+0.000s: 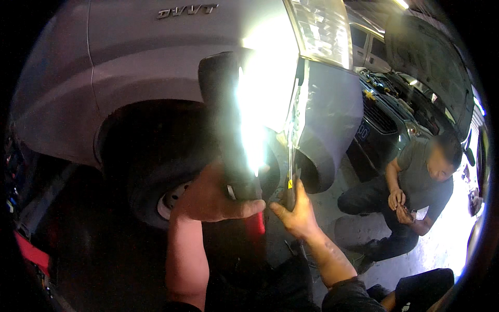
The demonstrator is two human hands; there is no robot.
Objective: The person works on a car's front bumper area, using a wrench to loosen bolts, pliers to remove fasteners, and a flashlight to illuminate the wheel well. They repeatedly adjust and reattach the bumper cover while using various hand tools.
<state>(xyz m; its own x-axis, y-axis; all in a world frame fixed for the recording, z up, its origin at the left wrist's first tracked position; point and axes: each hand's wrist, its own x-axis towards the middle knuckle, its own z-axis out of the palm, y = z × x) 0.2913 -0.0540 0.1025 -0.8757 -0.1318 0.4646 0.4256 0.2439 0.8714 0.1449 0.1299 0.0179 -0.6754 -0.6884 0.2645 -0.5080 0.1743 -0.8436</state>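
My left hand [213, 200] is wrapped round a lit work lamp [251, 130], a long upright stick with a dark body and a red lower end [254, 222]. Its glare washes out the grey car fender [145, 67] behind it. Beside it, my right hand [301, 216] grips a screwdriver-like tool with a dark handle and a yellow mark. The tool's thin shaft [290, 156] points up into the gap between the fender and the loose-looking bumper end [332, 104], below the headlight [322, 31]. Glare hides whether its tip touches anything.
The front wheel [165, 200] sits in its dark arch behind my left hand. On the right, a co-worker [423, 166] crouches with both hands together. Behind that person stands a dark car [382, 117] with its hood up. Part of another person [426, 286] shows at lower right.
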